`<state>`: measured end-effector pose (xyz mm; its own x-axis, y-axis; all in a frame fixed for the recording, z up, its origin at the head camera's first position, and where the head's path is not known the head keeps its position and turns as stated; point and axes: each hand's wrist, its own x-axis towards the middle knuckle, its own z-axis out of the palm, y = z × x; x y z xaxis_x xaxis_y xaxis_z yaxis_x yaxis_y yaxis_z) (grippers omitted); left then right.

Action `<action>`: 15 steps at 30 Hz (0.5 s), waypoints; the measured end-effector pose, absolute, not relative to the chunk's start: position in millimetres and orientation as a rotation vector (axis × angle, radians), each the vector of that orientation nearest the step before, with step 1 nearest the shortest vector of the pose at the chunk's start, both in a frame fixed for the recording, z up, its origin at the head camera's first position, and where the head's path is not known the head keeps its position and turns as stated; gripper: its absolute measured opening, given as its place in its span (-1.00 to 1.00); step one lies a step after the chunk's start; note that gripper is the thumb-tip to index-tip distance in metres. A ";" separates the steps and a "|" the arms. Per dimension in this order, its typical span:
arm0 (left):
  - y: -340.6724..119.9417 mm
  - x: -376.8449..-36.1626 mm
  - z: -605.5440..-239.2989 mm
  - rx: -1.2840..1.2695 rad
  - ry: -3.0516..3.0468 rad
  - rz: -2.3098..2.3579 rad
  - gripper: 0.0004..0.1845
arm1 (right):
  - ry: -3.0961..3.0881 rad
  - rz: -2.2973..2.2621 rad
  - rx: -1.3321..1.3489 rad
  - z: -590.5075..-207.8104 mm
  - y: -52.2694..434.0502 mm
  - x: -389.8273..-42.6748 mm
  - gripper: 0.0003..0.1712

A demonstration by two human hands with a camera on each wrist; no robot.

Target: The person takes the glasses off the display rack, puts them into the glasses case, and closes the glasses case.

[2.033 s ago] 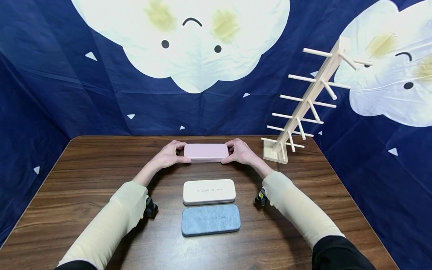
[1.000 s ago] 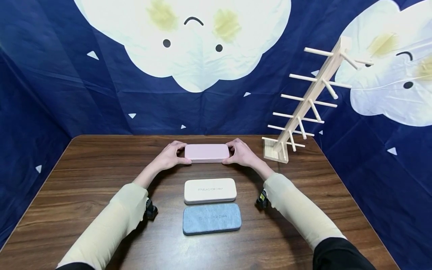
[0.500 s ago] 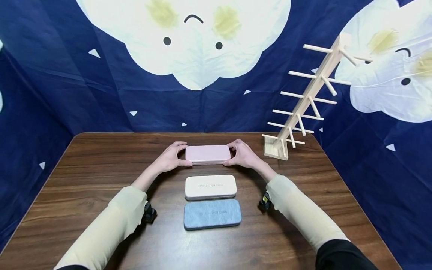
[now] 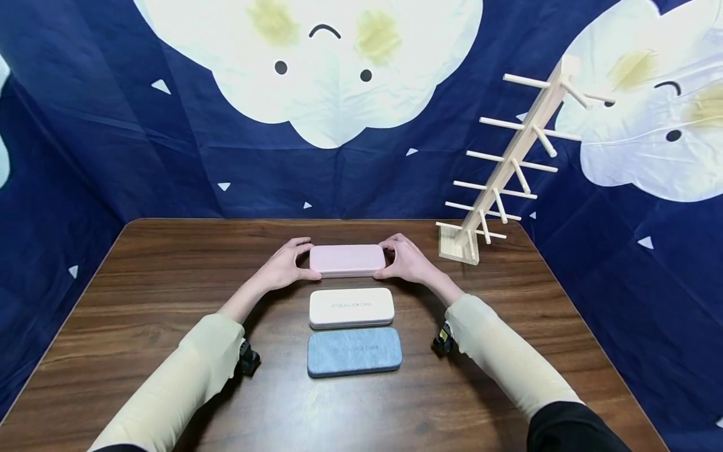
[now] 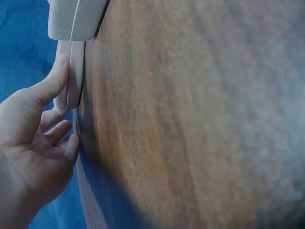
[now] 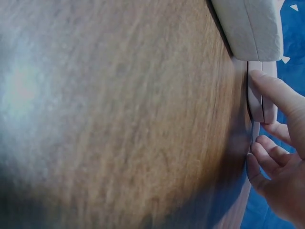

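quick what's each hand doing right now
Left hand: grips the left end of the pink case.
Right hand: grips the case's right end.

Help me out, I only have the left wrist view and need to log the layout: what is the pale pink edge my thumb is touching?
Observer: A pink rounded rectangular case, lying flat on the brown wooden table; the left hand grips its left end.
Operator: And the other hand?
Observer: The right hand grips the case's right end, thumb on its near edge.
Operator: What is the pale block at my view's top?
Observer: A cream case with grey lettering, nearer the person.
Operator: Anything else?
Observer: A blue-grey fabric-look case nearest the person, and a wooden peg rack at the far right corner.
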<state>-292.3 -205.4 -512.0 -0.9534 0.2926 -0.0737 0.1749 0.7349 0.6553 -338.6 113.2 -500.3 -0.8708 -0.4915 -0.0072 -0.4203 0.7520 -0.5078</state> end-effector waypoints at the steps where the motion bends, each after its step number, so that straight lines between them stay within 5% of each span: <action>1: -205.3 -292.4 -512.3 0.378 2.766 1.014 -0.09 | 2.808 -0.759 -0.732 -500.7 113.5 -338.6 -0.17; 15: -205.7 -289.3 -512.9 0.386 2.783 0.996 -0.08 | 2.802 -0.738 -0.723 -505.5 114.6 -339.5 -0.11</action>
<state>-289.3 -205.7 -512.9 -0.9539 0.2935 -0.0634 0.1867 0.7450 0.6404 -339.5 114.6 -505.5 -0.8714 -0.4899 -0.0265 -0.4133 0.7621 -0.4984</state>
